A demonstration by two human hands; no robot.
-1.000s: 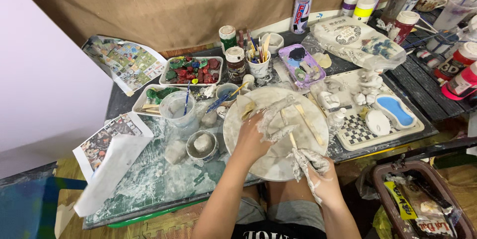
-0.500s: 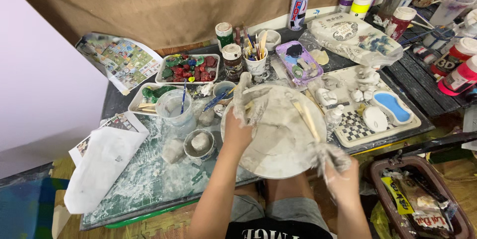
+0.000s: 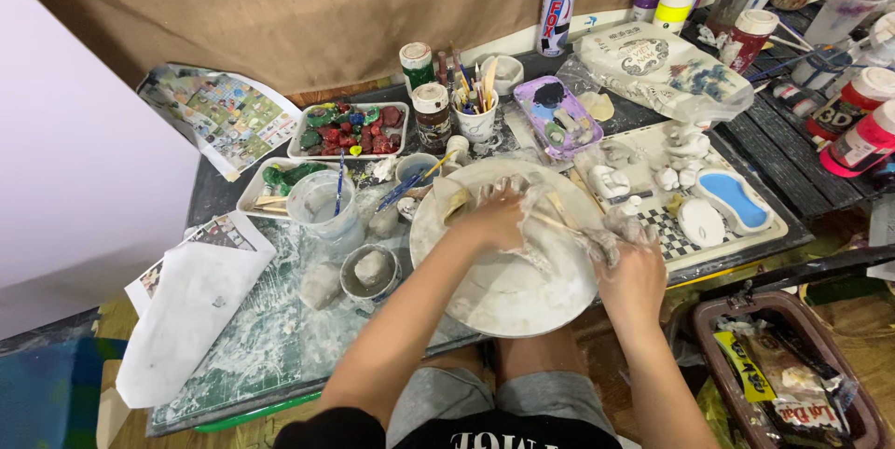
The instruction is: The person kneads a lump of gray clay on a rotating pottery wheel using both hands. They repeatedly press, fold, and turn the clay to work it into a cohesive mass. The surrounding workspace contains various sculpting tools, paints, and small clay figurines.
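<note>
A round white plaster-smeared plate (image 3: 508, 295) lies on the table in front of me. My left hand (image 3: 497, 217) presses on wet white material at the plate's upper middle, fingers curled over it. My right hand (image 3: 631, 268), coated in white paste, grips a lump of the same material at the plate's right rim. A thin wooden stick (image 3: 550, 221) lies across the plate between the hands. Whether the two hands hold one connected piece I cannot tell.
A clear water cup (image 3: 322, 207) and a small bowl with a grey lump (image 3: 369, 271) sit left of the plate. Trays of painted pieces (image 3: 349, 129), a brush cup (image 3: 476, 118), paint jars and a white mould tray (image 3: 709, 211) surround it. A brown basket (image 3: 788, 365) stands lower right.
My left hand slid from the plate's left rim to its upper middle. My right hand rose along the right rim. The view shifted slightly.
</note>
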